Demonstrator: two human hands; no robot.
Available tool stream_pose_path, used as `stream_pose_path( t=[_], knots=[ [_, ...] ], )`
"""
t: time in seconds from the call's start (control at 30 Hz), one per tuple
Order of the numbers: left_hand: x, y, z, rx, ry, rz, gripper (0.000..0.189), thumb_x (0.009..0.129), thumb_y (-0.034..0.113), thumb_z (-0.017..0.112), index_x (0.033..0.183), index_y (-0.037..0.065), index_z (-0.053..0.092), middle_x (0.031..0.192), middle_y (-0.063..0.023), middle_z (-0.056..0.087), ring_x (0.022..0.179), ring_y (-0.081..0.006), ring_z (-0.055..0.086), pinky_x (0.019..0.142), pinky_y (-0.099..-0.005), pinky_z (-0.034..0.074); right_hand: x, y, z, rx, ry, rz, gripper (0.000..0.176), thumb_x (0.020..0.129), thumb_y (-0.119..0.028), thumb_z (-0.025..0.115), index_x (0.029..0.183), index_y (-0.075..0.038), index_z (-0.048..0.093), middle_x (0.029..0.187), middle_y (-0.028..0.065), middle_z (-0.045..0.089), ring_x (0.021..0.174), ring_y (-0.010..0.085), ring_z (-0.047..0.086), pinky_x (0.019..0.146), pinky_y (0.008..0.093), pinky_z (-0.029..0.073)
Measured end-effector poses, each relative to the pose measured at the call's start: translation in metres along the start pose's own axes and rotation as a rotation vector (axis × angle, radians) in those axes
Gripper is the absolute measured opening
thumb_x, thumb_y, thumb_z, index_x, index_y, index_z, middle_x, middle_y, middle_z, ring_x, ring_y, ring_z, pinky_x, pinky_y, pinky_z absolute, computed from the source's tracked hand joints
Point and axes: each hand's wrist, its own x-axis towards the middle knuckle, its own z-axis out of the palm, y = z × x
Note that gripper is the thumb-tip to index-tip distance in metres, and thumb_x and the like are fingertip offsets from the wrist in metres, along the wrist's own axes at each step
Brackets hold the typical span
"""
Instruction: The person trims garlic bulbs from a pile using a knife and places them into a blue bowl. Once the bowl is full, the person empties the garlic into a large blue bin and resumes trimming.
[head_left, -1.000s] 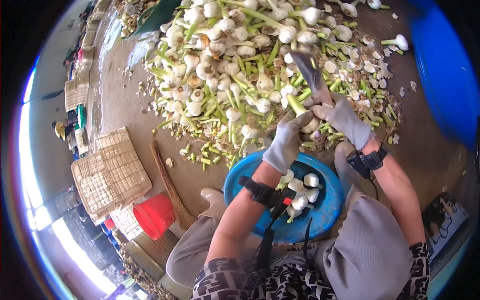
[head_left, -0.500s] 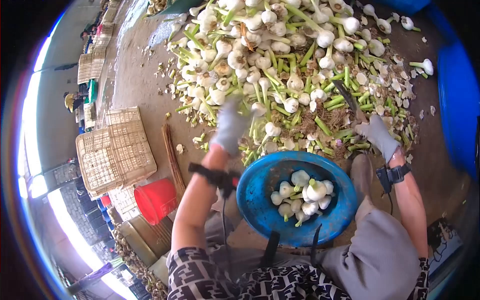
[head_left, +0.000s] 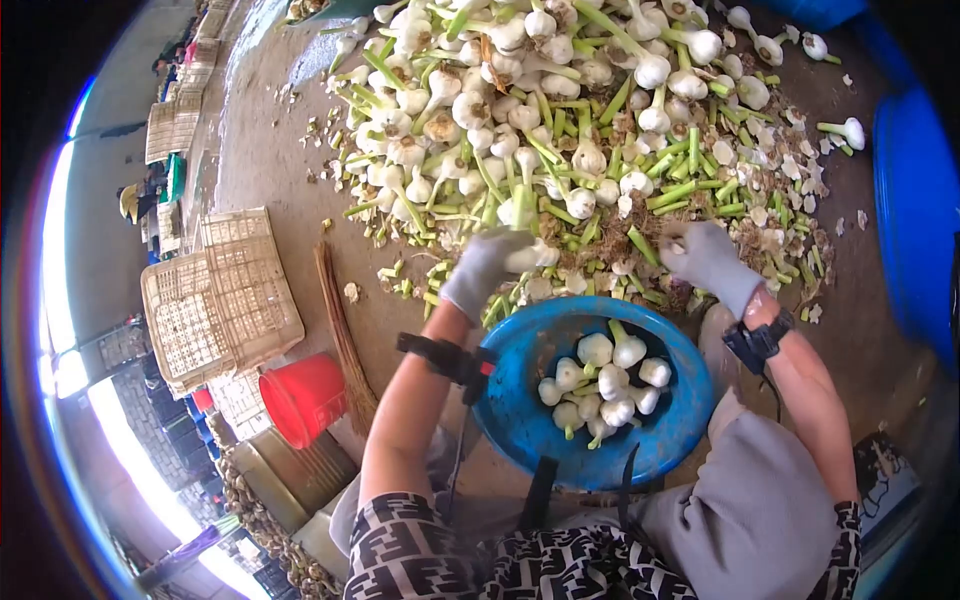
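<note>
My left hand (head_left: 484, 266), in a grey-white glove, is closed at the near edge of the garlic heap (head_left: 470, 130). At its fingers is a garlic bulb (head_left: 515, 214) with a thick green stem pointing away from me; the fingers partly hide it. My right hand (head_left: 705, 258), gloved too, is closed above the cut stems and roots to the right. Whatever lies in its fingertips is too small or hidden to name. Between my knees, a blue basin (head_left: 495, 392) holds several trimmed garlic bulbs (head_left: 612, 382) with short stems.
Cut green stems (head_left: 690, 195) and peeled skins surround the heap. On the left are cream plastic crates (head_left: 225, 310), a red bucket (head_left: 302, 400) and a straw-coloured broom (head_left: 340, 335). A large blue tub (head_left: 915, 210) stands at the right. Other people are far off at upper left.
My left hand has moved slightly right and nearer to me, closing at a garlic bulb. My right hand has moved left; the dark blade seen beside it earlier no longer shows.
</note>
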Motion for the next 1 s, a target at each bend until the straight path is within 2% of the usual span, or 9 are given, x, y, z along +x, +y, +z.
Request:
stream_pose_path(
  t=[0.07, 0.23, 0.4, 0.47, 0.6, 0.77, 0.87, 0.93, 1.0],
  knots=[
    [0.019, 0.058, 0.015, -0.8, 0.054, -0.712, 0.027, 0.079, 0.018, 0.065, 0.097, -0.002, 0.064, 0.078, -0.0028, 0.061, 0.068, -0.0094, 0.057, 0.058, -0.0215, 0.046, 0.003, -0.041, -0.006, 0.007, 0.011, -0.123, 0.023, 0.072, -0.028, 0.058, 0.087, -0.011, 0.065, 0.076, 0.0129, 0.064, 0.071, 0.0314, 0.061, 0.067, 0.0372, 0.049],
    [0.032, 0.113, 0.008, -0.506, -0.062, -0.605, 0.025, 0.084, 0.025, 0.059, 0.089, 0.001, 0.063, 0.078, -0.0034, 0.062, 0.068, -0.0115, 0.058, 0.063, -0.0241, 0.048, 0.022, 0.009, 0.018, -0.103, 0.05, -0.113, 0.021, 0.073, -0.024, 0.057, 0.087, -0.011, 0.066, 0.077, 0.0141, 0.063, 0.073, 0.0329, 0.061, 0.067, 0.0389, 0.05],
    [0.037, 0.085, 0.034, -1.862, 0.572, -0.904, 0.019, 0.087, 0.028, 0.053, 0.088, 0.01, 0.056, 0.079, -0.006, 0.06, 0.068, -0.0189, 0.06, 0.056, -0.0284, 0.052, -0.008, 0.035, 0.006, -0.142, 0.097, 0.213, 0.026, 0.076, -0.023, 0.053, 0.096, -0.013, 0.064, 0.089, 0.0141, 0.064, 0.083, 0.0317, 0.061, 0.075, 0.0399, 0.049],
    [0.029, 0.026, 0.075, -2.33, 0.079, -0.503, 0.022, 0.087, 0.03, 0.051, 0.091, 0.009, 0.056, 0.078, -0.0068, 0.06, 0.07, -0.0193, 0.06, 0.058, -0.0287, 0.053, -0.011, 0.012, 0.001, -0.093, 0.116, 0.08, 0.023, 0.073, -0.022, 0.055, 0.092, -0.012, 0.063, 0.082, 0.0132, 0.064, 0.08, 0.031, 0.062, 0.072, 0.0411, 0.049],
    [0.033, 0.075, 0.085, -1.167, 0.279, -0.442, 0.015, 0.087, 0.02, 0.049, 0.098, 0.01, 0.052, 0.087, -0.0065, 0.057, 0.077, -0.0184, 0.058, 0.066, -0.0329, 0.052, -0.008, -0.037, -0.002, -0.178, 0.107, -0.351, 0.016, 0.068, -0.019, 0.059, 0.081, -0.01, 0.056, 0.075, 0.01, 0.062, 0.076, 0.0304, 0.061, 0.068, 0.0412, 0.048],
    [0.029, 0.02, 0.153, -1.137, 0.495, -0.289, 0.024, 0.089, 0.026, 0.043, 0.106, 0.012, 0.051, 0.105, -0.0034, 0.056, 0.098, -0.0188, 0.053, 0.087, -0.035, 0.044, -0.002, -0.048, 0.006, -0.215, 0.111, -0.374, 0.019, 0.067, -0.018, 0.061, 0.083, -0.01, 0.055, 0.077, 0.0095, 0.062, 0.077, 0.0295, 0.061, 0.069, 0.04, 0.047],
    [0.036, 0.046, 0.128, -2.205, 0.61, -0.765, 0.028, 0.08, 0.024, 0.058, 0.104, 0.011, 0.054, 0.102, -0.0046, 0.06, 0.092, -0.0199, 0.056, 0.085, -0.0322, 0.044, 0.003, -0.034, 0.01, -0.16, 0.173, -0.39, 0.018, 0.068, -0.02, 0.061, 0.083, -0.01, 0.057, 0.076, 0.0107, 0.061, 0.075, 0.0304, 0.06, 0.068, 0.0399, 0.047],
    [0.036, 0.108, 0.086, -0.382, 0.319, -0.677, 0.03, 0.071, 0.013, 0.066, 0.099, 0.006, 0.057, 0.089, -0.0061, 0.063, 0.078, -0.0199, 0.06, 0.074, -0.0284, 0.05, 0.007, -0.014, 0.01, -0.114, 0.275, -0.448, 0.015, 0.069, -0.02, 0.06, 0.082, -0.012, 0.059, 0.074, 0.0099, 0.061, 0.07, 0.0312, 0.06, 0.062, 0.0388, 0.047],
    [0.024, 0.139, 0.05, -0.212, 0.385, -0.306, 0.03, 0.069, 0.003, 0.067, 0.096, 0.005, 0.056, 0.083, -0.0057, 0.063, 0.072, -0.0167, 0.061, 0.063, -0.0264, 0.05, 0.021, 0.023, 0.004, -0.046, 0.055, 0.333, 0.023, 0.073, -0.024, 0.06, 0.087, -0.007, 0.061, 0.081, 0.0175, 0.062, 0.078, 0.0352, 0.06, 0.07, 0.0433, 0.047]
  ],
)
